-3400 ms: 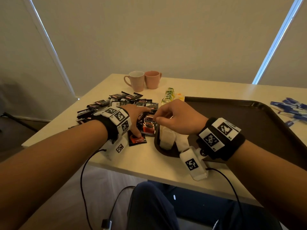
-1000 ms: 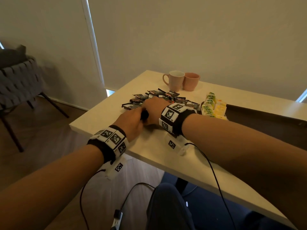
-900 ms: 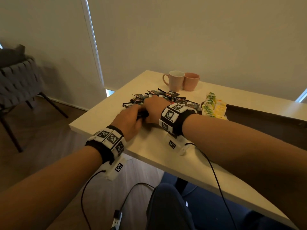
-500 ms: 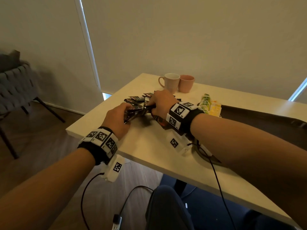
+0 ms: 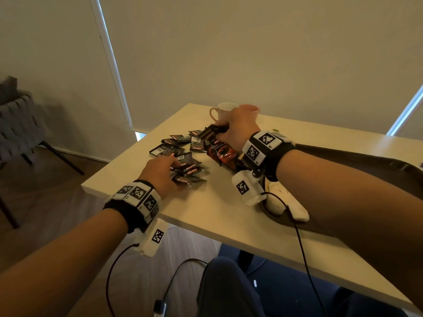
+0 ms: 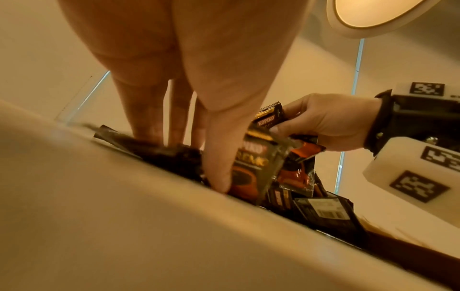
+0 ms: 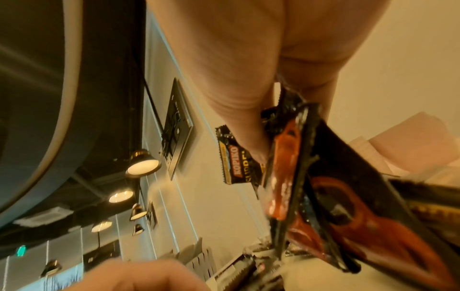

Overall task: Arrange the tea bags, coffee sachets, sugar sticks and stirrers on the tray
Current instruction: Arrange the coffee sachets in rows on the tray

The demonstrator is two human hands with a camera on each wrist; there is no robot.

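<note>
From the head view, the left hand (image 5: 160,173) lay with straight fingers on loose coffee sachets (image 5: 180,154) scattered on the table (image 5: 217,213), left of the tray (image 5: 366,156). The right hand (image 5: 238,131) clutched a bunch of sachets (image 5: 220,152). The left wrist view showed fingertips (image 6: 219,177) pressing sachets down. The right wrist view showed several sachets pinched together

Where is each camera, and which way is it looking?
Head: worn on the head, looking down at the table; both forearms, left hand and right hand show.
Left wrist: low over the table, looking along the left hand's fingers pressing the coffee sachets.
Right wrist: under the right hand, looking along its fingers up towards ceiling lamps.
Shared: all three views show coffee sachets gripped in the right hand.
</note>
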